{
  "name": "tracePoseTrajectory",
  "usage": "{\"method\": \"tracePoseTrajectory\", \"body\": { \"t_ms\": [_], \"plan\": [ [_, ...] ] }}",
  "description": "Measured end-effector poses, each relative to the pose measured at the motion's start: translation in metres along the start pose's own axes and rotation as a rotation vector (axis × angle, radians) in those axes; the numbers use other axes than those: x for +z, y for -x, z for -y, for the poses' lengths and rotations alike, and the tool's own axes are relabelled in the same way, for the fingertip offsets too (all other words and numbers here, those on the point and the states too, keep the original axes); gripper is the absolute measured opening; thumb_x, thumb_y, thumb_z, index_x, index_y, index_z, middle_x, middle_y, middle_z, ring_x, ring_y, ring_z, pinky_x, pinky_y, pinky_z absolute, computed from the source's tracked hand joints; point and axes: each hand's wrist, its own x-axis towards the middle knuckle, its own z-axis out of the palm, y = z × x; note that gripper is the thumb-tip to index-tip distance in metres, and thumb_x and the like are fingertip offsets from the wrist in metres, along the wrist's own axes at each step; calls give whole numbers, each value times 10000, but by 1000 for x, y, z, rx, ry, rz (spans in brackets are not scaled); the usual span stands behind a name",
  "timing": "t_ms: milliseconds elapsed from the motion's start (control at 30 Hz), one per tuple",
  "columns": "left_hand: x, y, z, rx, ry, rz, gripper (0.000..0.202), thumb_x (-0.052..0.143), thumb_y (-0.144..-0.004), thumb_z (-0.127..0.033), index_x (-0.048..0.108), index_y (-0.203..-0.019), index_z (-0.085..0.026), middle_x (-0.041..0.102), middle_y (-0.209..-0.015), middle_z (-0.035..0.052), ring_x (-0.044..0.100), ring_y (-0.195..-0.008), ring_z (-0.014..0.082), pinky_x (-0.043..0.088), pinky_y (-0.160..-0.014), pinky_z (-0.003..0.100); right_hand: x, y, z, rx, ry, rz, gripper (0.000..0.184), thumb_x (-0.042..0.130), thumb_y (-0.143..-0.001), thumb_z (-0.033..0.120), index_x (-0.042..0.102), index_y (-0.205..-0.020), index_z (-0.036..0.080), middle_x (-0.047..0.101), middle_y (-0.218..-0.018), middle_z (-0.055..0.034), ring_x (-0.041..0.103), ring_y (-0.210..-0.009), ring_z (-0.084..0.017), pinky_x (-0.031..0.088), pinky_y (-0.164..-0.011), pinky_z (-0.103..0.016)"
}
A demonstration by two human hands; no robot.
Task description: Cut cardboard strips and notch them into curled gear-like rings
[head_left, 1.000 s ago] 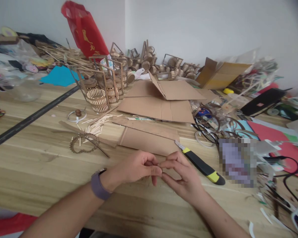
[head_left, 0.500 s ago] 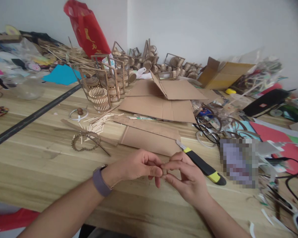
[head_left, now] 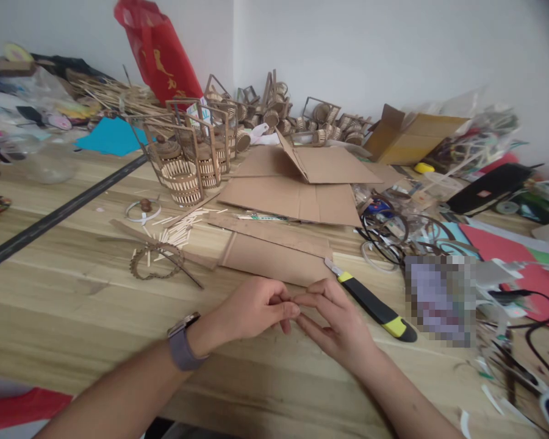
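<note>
My left hand (head_left: pixel 260 308) and my right hand (head_left: pixel 336 320) meet fingertip to fingertip above the wooden table, both closed in a pinch. A small brown piece, seen between them a moment earlier, is now almost wholly hidden by the fingers. To the right of my right hand lies a black and yellow utility knife (head_left: pixel 375 302), its blade pointing to the upper left. Beyond the hands rests a flat cardboard piece (head_left: pixel 274 256). A notched brown strip bent into a loop (head_left: pixel 158 262) lies to the left, near scattered pale sticks (head_left: pixel 178 231).
Small slatted baskets with tall handles (head_left: pixel 183 180) stand at the back left, before a red bag (head_left: pixel 158 55). Folded cardboard sheets (head_left: pixel 293 195) lie at the middle back. Black loops (head_left: pixel 384 222) and other clutter crowd the right. A dark bar (head_left: pixel 68 210) crosses the left side.
My fingers have closed further over the small brown piece, covering it. Both hands have shifted slightly left and remain together. The things on the table stay where they were.
</note>
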Motion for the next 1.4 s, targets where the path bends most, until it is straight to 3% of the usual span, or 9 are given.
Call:
{"method": "tracePoseTrajectory", "body": {
  "t_ms": [67,233,367,767,1033,1167,1267,1400],
  "plan": [
    [0,0,-2,-7,0,1,265,598,-880,-396,637,-823,-141,703,-665,31,552,-548,112,350,-486,203,-1,0,0,-12,6,-8,99,638,-876,201,703,-947,224,606,-803,-36,595,-734,-167,500,-629,-288],
    [-6,-1,-2,59,284,193,407,691,-808,-535,664,-904,-140,701,-701,30,555,-604,110,415,-581,223,-6,-2,6,56,-154,-59,72,672,-860,215,703,-920,240,621,-754,-17,603,-700,-160,508,-603,-271],
    [-8,-2,-1,105,354,253,504,691,-790,-610,686,-982,-144,697,-720,28,568,-653,114,424,-634,228,-6,-2,8,93,-256,-108,38,691,-855,266,711,-878,242,628,-734,-19,597,-672,-161,510,-580,-273],
    [-4,-1,-4,84,406,218,533,722,-718,-659,642,-806,-139,662,-658,14,546,-578,103,415,-578,227,1,-1,7,140,-402,-101,123,689,-867,373,694,-873,251,581,-737,3,578,-682,-140,502,-603,-252],
    [-5,-4,6,-63,150,61,386,666,-814,-525,629,-839,-141,682,-660,20,550,-566,117,391,-521,221,-1,-2,0,34,-66,30,119,651,-866,191,699,-964,237,615,-823,-37,602,-752,-168,509,-624,-280],
    [-6,-4,5,-41,233,130,406,697,-787,-537,646,-862,-142,683,-668,16,552,-580,114,401,-557,228,-5,-3,3,36,-85,28,98,645,-878,216,710,-947,242,625,-799,-35,610,-744,-174,511,-634,-292],
    [-5,-4,2,28,374,213,492,743,-733,-587,667,-918,-138,696,-700,26,568,-612,115,417,-606,237,-7,-4,6,115,-224,-31,76,668,-878,297,716,-901,243,623,-755,-25,604,-709,-171,511,-610,-287],
    [-2,-5,1,54,487,241,554,770,-693,-621,692,-949,-136,692,-699,30,596,-629,125,420,-624,244,-3,-2,7,166,-346,-118,155,693,-858,389,725,-848,237,621,-708,-19,584,-658,-162,500,-576,-281]
  ]
}}
